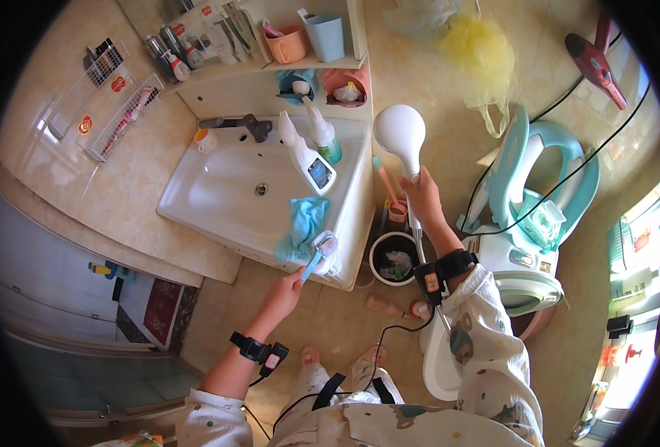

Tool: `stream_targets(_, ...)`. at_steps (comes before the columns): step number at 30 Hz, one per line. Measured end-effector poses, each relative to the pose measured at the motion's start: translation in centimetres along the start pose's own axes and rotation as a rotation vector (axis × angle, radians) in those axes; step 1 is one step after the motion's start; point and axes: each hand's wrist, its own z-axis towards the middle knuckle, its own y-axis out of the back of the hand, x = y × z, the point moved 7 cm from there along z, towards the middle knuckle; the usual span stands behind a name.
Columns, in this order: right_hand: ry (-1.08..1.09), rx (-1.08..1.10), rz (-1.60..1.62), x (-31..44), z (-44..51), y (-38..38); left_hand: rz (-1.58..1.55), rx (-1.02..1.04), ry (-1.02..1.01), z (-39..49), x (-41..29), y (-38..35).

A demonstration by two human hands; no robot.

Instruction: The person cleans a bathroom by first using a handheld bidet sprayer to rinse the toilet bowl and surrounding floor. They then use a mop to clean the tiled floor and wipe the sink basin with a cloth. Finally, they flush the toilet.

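Observation:
My left hand (281, 296) grips the blue handle of a scrubbing brush (311, 264), its pale bristle head near the front edge of a white washbasin (212, 190). A crumpled light-blue cloth (307, 218) hangs over that edge, just beyond the brush. My right hand (423, 196) is closed around the handle of a white shower head (400, 129), held upright to the right of the basin. A metal hose (419, 244) runs down from it. Two spray bottles, one white (310, 165) and one with green liquid (325, 137), stand at the basin's right side.
A grey faucet (254, 128) and a small cup (205, 141) sit at the basin's back. Below my right hand is a waste bin (394, 237). A teal-and-white child's toilet seat (575, 167), a hair dryer (595, 64) and a dangling black cable (578, 173) are at right.

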Motion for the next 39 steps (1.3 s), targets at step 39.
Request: stream_targets(39,-0.014,0.452,-0.039,-1.5,-12.7,-2.9,-0.898,0.067,0.261,1.9,2.0,-1.8)
